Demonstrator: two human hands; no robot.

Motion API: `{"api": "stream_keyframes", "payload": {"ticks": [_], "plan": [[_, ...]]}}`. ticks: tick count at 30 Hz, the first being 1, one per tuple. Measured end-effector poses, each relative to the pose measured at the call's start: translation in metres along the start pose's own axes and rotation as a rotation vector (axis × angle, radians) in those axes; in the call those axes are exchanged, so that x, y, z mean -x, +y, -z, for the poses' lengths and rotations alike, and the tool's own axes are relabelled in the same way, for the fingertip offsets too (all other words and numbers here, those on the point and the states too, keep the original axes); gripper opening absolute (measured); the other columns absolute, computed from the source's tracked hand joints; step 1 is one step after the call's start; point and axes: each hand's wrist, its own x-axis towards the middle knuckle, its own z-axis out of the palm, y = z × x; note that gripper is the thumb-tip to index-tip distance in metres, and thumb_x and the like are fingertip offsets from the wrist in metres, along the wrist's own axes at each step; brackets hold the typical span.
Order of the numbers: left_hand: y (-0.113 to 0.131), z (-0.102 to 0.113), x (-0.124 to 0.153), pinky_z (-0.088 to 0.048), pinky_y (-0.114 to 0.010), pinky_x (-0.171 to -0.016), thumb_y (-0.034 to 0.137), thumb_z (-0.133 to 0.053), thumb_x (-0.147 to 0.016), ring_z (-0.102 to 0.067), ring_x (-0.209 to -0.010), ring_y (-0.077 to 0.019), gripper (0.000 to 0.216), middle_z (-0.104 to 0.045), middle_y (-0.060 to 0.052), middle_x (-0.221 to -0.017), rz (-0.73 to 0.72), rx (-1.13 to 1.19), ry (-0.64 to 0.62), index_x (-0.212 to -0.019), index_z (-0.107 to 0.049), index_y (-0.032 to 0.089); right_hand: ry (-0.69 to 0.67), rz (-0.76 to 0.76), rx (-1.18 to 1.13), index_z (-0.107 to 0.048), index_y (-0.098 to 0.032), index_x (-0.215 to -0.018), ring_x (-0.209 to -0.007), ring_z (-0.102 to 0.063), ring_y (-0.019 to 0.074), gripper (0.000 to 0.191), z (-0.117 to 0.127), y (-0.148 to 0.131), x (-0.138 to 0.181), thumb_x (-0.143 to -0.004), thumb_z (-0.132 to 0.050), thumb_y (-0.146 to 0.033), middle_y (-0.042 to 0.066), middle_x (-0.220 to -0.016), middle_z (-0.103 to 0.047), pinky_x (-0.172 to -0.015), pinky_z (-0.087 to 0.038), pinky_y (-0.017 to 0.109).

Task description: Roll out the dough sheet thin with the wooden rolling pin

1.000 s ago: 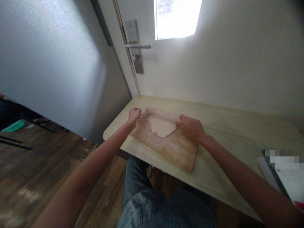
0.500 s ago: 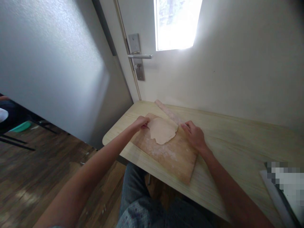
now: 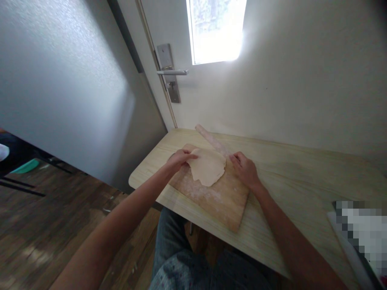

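Note:
A thin, flat dough sheet (image 3: 208, 168) with a ragged front edge lies on the floured wooden board (image 3: 225, 207). At its left edge, my left hand (image 3: 180, 158) pinches the dough, with a finger or thumb lying over the top. My right hand (image 3: 245, 170) is closed round the near end of a flour-dusted rolling pin (image 3: 211, 140). The pin slants away to the back left, behind the dough. The grip hides its near end.
The board rests on a light wood table (image 3: 290, 193) against a white door with a metal handle (image 3: 173, 72). A grey panel (image 3: 90, 92) stands to the left. At the right lies a partly blurred-out pale object (image 3: 363, 237). A green basin (image 3: 26, 166) sits on the floor.
My left hand has shifted slightly inward, its fingertips now over the dough's left edge. The right hand keeps its hold on the rolling pin. The view has turned slightly.

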Motion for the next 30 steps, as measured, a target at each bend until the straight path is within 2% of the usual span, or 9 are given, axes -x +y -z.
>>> {"api": "stream_keyframes", "payload": {"ticks": [3, 6, 9, 13, 18, 22, 24, 27, 30], "plan": [[-0.001, -0.011, 0.003, -0.043, -0.02, -0.054, 0.013, -0.071, -0.057, -0.056, -0.063, -0.0107, 0.026, -0.059, -0.001, -0.075, -0.046, -0.08, 0.003, -0.078, -0.055, 0.014, -0.002, 0.009, -0.008, -0.051, -0.021, -0.074, -0.059, -0.052, 0.018, 0.038, 0.0, 0.0, 0.0, -0.083, -0.03, -0.052, 0.004, -0.064, -0.057, -0.054, -0.03, 0.026], [-0.005, -0.019, 0.001, -0.045, -0.023, -0.056, 0.019, -0.075, -0.052, -0.059, -0.076, -0.0164, 0.045, -0.061, -0.004, -0.088, -0.045, -0.219, 0.074, -0.09, -0.051, 0.017, 0.002, 0.013, -0.012, -0.051, -0.021, -0.074, -0.058, -0.052, 0.0177, 0.038, 0.001, 0.0, 0.0, -0.083, -0.031, -0.051, 0.004, -0.063, -0.057, -0.054, -0.03, 0.026], [-0.013, -0.021, -0.003, -0.046, -0.024, -0.059, 0.023, -0.077, -0.05, -0.06, -0.085, -0.0202, 0.052, -0.061, -0.006, -0.095, -0.083, -0.302, 0.123, -0.095, -0.05, 0.019, 0.001, 0.016, -0.006, -0.051, -0.021, -0.074, -0.059, -0.052, 0.0181, 0.037, 0.001, 0.0, 0.0, -0.084, -0.031, -0.05, 0.004, -0.063, -0.058, -0.053, -0.03, 0.026], [-0.02, -0.02, -0.005, -0.048, -0.027, -0.062, 0.018, -0.074, -0.051, -0.062, -0.081, -0.0204, 0.047, -0.064, -0.005, -0.088, -0.076, -0.205, 0.076, -0.094, -0.053, 0.019, -0.004, 0.021, 0.003, -0.052, -0.02, -0.075, -0.06, -0.053, 0.0185, 0.038, 0.001, 0.0, 0.0, -0.084, -0.031, -0.05, 0.005, -0.065, -0.059, -0.054, -0.03, 0.027], [-0.019, -0.023, 0.005, -0.048, -0.028, -0.059, 0.01, -0.067, -0.055, -0.062, -0.064, -0.0177, 0.027, -0.066, -0.002, -0.075, -0.071, -0.1, -0.019, -0.08, -0.06, 0.018, 0.007, 0.04, 0.01, -0.054, -0.02, -0.077, -0.061, -0.054, 0.0183, 0.038, 0.0, 0.001, 0.0, -0.084, -0.031, -0.05, 0.005, -0.068, -0.061, -0.054, -0.031, 0.026], [-0.02, -0.023, 0.015, -0.049, -0.027, -0.058, 0.008, -0.065, -0.055, -0.061, -0.059, -0.0154, 0.025, -0.066, -0.002, -0.072, -0.035, -0.069, -0.107, -0.078, -0.062, 0.016, 0.01, 0.039, 0.015, -0.055, -0.02, -0.078, -0.062, -0.055, 0.0182, 0.038, 0.0, 0.001, 0.0, -0.084, -0.031, -0.049, 0.005, -0.069, -0.062, -0.054, -0.031, 0.026], [-0.023, -0.02, 0.017, -0.049, -0.027, -0.058, 0.011, -0.068, -0.055, -0.061, -0.061, -0.0153, 0.027, -0.067, -0.003, -0.075, -0.042, -0.092, -0.138, -0.081, -0.063, 0.015, 0.011, 0.038, 0.015, -0.055, -0.02, -0.078, -0.061, -0.055, 0.0183, 0.038, 0.0, 0.001, 0.001, -0.084, -0.031, -0.049, 0.005, -0.069, -0.061, -0.054, -0.031, 0.026], [-0.027, -0.015, 0.019, -0.048, -0.024, -0.06, 0.02, -0.075, -0.054, -0.061, -0.069, -0.0156, 0.037, -0.067, -0.003, -0.083, -0.131, -0.224, -0.095, -0.088, -0.062, 0.017, 0.01, 0.039, 0.024, -0.055, -0.019, -0.078, -0.06, -0.055, 0.0184, 0.039, 0.0, 0.0, 0.001, -0.084, -0.031, -0.05, 0.005, -0.068, -0.061, -0.054, -0.03, 0.026], [-0.024, -0.01, 0.021, -0.046, -0.023, -0.057, 0.027, -0.071, -0.062, -0.061, -0.069, -0.0155, 0.03, -0.066, -0.003, -0.079, -0.142, -0.321, -0.065, -0.088, -0.061, 0.017, 0.006, 0.04, 0.041, -0.055, -0.02, -0.079, -0.06, -0.055, 0.0183, 0.04, 0.001, -0.001, 0.002, -0.085, -0.031, -0.05, 0.005, -0.067, -0.061, -0.053, -0.03, 0.026]]}}
